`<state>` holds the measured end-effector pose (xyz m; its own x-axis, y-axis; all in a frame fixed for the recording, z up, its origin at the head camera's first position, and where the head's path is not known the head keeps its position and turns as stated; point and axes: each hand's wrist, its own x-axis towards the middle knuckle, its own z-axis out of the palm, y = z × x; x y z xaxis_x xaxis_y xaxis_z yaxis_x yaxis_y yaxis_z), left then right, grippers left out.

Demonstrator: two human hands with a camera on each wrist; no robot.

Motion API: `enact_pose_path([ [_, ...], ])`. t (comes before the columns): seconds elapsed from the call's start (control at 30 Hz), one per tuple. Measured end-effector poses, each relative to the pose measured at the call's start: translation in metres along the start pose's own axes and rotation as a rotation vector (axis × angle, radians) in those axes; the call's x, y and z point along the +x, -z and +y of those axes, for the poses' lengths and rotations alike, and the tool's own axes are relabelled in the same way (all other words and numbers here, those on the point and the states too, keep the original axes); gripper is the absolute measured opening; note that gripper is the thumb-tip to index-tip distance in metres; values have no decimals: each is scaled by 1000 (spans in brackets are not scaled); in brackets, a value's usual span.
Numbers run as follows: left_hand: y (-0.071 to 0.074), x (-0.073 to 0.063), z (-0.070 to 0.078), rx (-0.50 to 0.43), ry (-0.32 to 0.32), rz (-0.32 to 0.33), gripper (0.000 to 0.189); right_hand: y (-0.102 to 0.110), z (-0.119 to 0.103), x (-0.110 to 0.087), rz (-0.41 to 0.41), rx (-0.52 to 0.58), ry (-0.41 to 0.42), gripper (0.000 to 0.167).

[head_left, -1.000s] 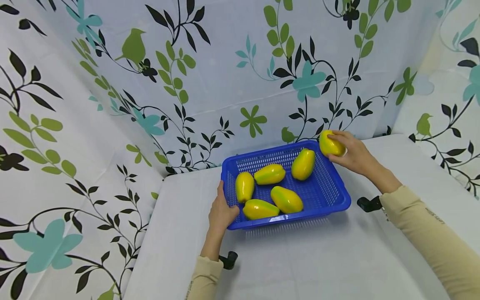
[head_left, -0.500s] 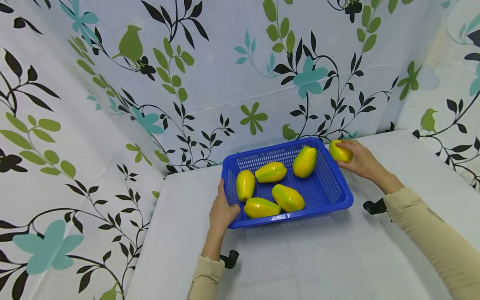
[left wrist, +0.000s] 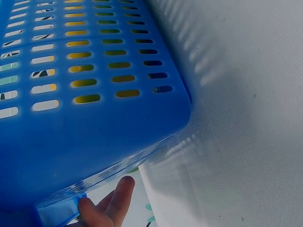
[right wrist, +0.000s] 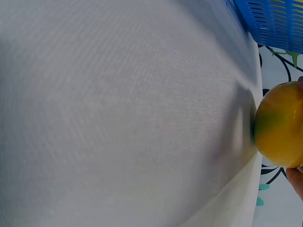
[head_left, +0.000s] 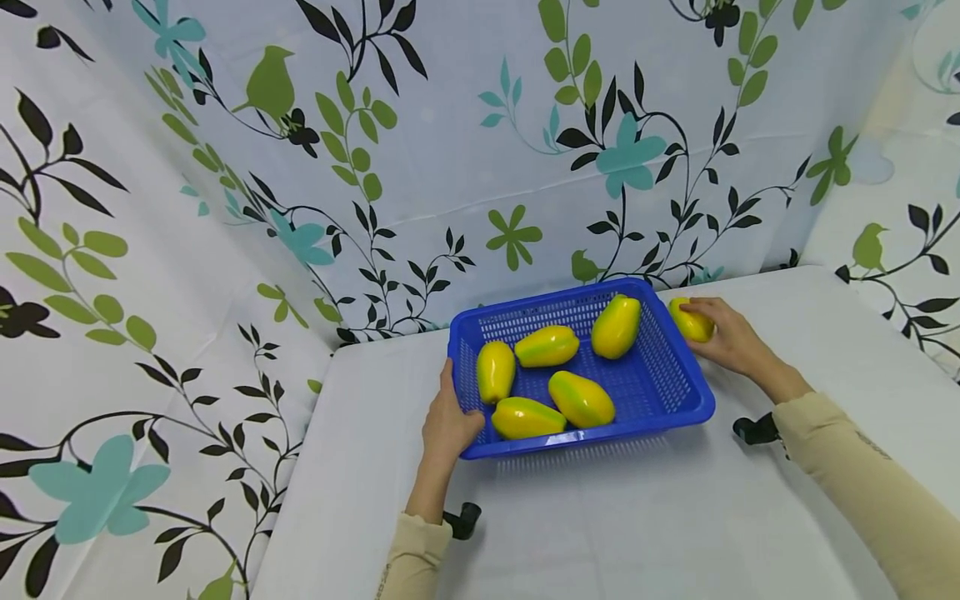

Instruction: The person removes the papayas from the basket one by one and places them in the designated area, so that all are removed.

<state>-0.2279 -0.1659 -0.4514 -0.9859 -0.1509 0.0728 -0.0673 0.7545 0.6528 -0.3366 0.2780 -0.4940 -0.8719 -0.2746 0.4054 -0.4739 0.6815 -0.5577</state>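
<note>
The right hand (head_left: 726, 337) had a glossy yellow, oblong fruit (head_left: 692, 322) in its grasp, the digits parted only as far as the fruit's girth and set against opposite sides of it; the right wrist view showed a fingertip at each side. This fruit was outside the blue perforated plastic basket (head_left: 636, 393), just beside its right end and near the far edge of the white cloth-covered surface (head_left: 585, 533). The fruit sat low, close to its own shadow, though whether it bore on the cloth could not be told.

The left hand (head_left: 450, 427) gripped the basket at its left end, close to the near left corner, with the thumb over the rim and the fingers along the outside. The basket stood near the far edge of the surface, its long sides running roughly along that edge.

Five similar yellow fruits lay inside: an upright-lying one (head_left: 496, 372) by the left end, a crosswise one (head_left: 547, 346) toward the far side, a tilted one (head_left: 616, 327) near the far right corner, a low one (head_left: 527, 418) by the near left corner, and a green-streaked one (head_left: 582, 400) right of that.
</note>
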Motion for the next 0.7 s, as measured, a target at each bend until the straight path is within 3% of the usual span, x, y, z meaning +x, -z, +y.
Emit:
enact_pose_path([
  [0.3, 2, 0, 2, -17, -19, 10, 94, 9, -10, 5, -14, -68, -30, 63],
  [0.53, 5, 1, 1, -21, -14, 7, 93, 22, -30, 15, -13, -96, -35, 58],
  [0.7, 2, -1, 1, -31, -4, -10, 95, 35, -48, 23, -76, -123, -51, 59],
])
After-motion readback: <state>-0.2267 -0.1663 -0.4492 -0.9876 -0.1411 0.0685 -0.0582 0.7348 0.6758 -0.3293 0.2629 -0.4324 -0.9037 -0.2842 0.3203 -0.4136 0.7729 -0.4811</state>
